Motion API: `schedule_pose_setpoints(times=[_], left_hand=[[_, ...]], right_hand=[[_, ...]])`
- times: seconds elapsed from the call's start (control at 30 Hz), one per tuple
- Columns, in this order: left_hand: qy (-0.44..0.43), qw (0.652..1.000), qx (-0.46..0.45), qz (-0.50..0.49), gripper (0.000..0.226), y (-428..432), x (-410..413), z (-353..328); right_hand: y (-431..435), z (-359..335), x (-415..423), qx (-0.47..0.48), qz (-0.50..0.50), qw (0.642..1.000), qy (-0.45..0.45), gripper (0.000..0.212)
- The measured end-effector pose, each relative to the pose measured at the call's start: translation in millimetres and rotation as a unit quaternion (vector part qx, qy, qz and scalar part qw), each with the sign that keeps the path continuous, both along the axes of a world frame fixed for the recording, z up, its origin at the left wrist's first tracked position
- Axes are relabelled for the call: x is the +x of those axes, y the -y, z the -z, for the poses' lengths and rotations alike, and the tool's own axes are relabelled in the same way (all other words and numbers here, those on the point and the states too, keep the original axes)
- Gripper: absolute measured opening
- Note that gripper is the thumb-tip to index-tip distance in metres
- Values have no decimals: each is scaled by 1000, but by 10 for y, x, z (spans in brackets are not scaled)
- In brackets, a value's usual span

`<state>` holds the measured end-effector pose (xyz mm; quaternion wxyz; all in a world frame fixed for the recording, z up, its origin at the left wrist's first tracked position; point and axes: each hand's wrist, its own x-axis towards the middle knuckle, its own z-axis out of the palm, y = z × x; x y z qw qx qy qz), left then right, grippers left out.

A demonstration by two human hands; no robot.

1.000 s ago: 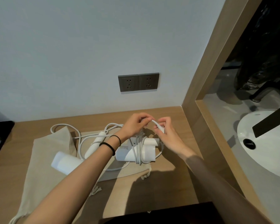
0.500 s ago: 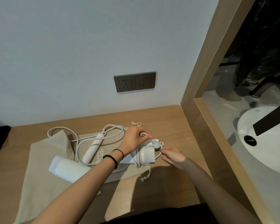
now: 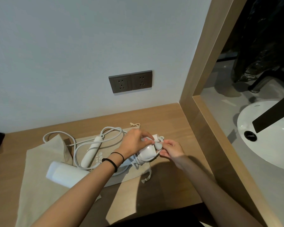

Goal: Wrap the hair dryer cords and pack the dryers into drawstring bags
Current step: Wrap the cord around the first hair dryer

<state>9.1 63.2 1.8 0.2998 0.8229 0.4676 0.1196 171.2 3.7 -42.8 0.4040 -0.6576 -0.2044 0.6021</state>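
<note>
Lower left, on a beige bag (image 3: 36, 185) on the table (image 3: 170, 122): loose dryer (image 3: 64, 175), cord (image 3: 75, 145) unwound. Centre, over a second bag (image 3: 129, 177): left hand (image 3: 134, 143) gripping the wrapped dryer (image 3: 146, 152), right hand (image 3: 172, 149) fingers pinching its plug (image 3: 158, 146). Beyond, wall socket (image 3: 130, 81).

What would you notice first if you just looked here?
Two hands meet in the middle: the left hand grips a white dryer while the right hand pinches its cord. To their left a second dryer lies on a beige bag. Grey sockets sit on the wall above.
</note>
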Motion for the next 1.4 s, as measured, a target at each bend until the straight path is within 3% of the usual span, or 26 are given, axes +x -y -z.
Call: schedule_pose_setpoints(times=[0.3,0.4,0.63,0.8,1.1,1.27,1.4], left_hand=[[147,974,-125,-116,7,-103,-209,-209],[177,966,-122,-141,9,-101,-266,-209],[117,986,-67,-97,7,-42,-131,-234],[187,967,-125,-120,4,-6,-100,-121],[200,969,-130,-69,7,-9,-127,-49],[157,981,-110,-21,28,-45,-193,18],[154,968,-196,6,36,-88,-261,98]], right_hand=[[-143,-609,-29,62,-84,993,49,24],[-99,-717,-28,70,-94,992,45,22],[-46,-802,19,101,-122,986,42,19],[16,-790,11,104,-116,982,104,21],[29,-601,-40,131,-147,973,117,15],[15,-538,-35,136,-163,967,141,17],[44,-540,25,130,-228,938,226,28]])
